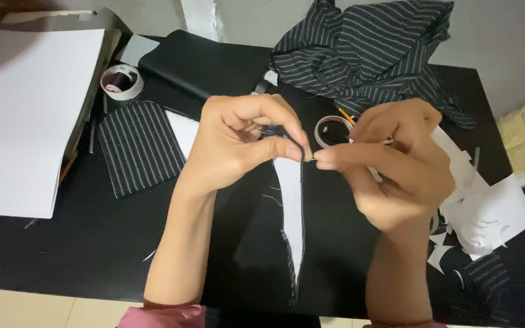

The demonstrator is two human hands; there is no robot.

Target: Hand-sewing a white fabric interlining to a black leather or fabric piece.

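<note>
Taking the black table [92,243] as the landmark, the far left edge of it carries a stack of white sheets [22,115] that overhangs the table's front-left part. Just right of that stack, toward the table's back, sits a roll of tape [121,82] with a dark core, and nearer the table's front from it lies a square striped fabric patch [138,146], flat on the surface, with a white corner of paper touching its right edge. Behind these, at the table's back, rests a flat black case [205,64].

Above the table's middle, the left hand [238,143] is curled, its thumb and forefinger pinching the top of a long pointed fabric strip [291,200]. The strip is white on its facing side with a dark striped edge on its right, and it hangs from the pinch toward the table's front, tapering to a point. The right hand [390,164] meets the left at the strip's top, its fingertips pressed together on the same spot; what it grips there is too small to tell. The 2 hands touch at the fingertips.

Behind the hands lies a small clear tape ring [329,130], and at the table's back a heap of striped cloth [366,51]. At the table's right edge lie white paper scraps [487,212].
</note>
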